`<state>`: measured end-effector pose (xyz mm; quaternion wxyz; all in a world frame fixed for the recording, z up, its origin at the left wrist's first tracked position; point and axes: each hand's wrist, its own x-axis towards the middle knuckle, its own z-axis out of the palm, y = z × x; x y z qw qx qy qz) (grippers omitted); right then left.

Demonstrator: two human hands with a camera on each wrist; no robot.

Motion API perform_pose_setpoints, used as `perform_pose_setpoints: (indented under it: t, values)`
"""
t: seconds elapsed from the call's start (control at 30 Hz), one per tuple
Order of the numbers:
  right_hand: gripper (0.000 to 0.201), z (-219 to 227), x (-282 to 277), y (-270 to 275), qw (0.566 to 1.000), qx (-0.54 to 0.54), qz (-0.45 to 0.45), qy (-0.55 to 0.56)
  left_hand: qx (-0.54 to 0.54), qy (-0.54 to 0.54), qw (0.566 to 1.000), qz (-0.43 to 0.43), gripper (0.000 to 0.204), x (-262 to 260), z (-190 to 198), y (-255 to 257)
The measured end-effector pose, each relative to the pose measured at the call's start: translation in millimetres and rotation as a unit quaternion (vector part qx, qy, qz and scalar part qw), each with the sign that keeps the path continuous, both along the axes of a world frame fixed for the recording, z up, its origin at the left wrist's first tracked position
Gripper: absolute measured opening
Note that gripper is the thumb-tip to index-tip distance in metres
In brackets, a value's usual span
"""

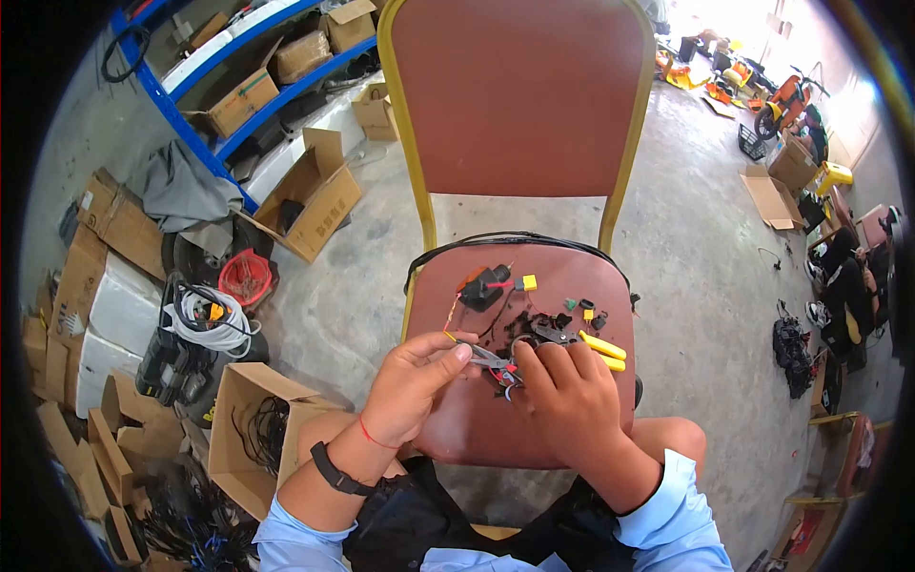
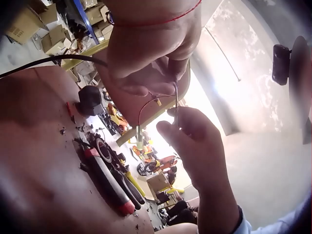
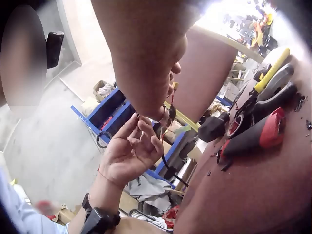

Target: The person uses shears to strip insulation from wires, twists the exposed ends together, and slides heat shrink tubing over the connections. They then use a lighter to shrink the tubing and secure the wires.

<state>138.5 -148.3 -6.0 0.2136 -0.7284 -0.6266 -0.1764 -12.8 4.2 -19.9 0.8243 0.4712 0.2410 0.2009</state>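
My left hand (image 1: 415, 377) pinches a thin wire (image 1: 456, 319) between thumb and fingers, above the chair seat (image 1: 457, 434). Close beside it, the right hand (image 1: 572, 386) holds a slim grey metal tool (image 1: 491, 357) pointing toward the left fingertips; in the left wrist view this tool (image 2: 176, 92) shows edge-on. What kind it is I cannot tell. Red and dark wires with a pale green connector (image 2: 140, 138) hang near the hands. Beyond them on the seat lie a black plug-like block (image 1: 482, 289) and a yellow connector (image 1: 527, 283). Yellow-handled pliers (image 1: 602, 349) rest by the right hand.
A red-and-black handled tool (image 3: 253, 139) and a tape roll (image 3: 235, 126) lie on the seat among dark scraps. A black cable (image 1: 519, 235) curves along the seat's back edge. Left of the chair stand an open cardboard box (image 1: 233, 429) and a blue shelf (image 1: 157, 91).
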Motion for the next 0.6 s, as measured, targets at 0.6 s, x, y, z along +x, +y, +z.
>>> perform_pose_setpoints:
  t: [0.6]
  values:
    - [0.040, -4.7, -5.1, -1.0, 0.999, -0.003, -0.027, -0.028, -0.023, 0.020, 0.999, 0.025, 0.016, 2.1, -1.2, -4.1]
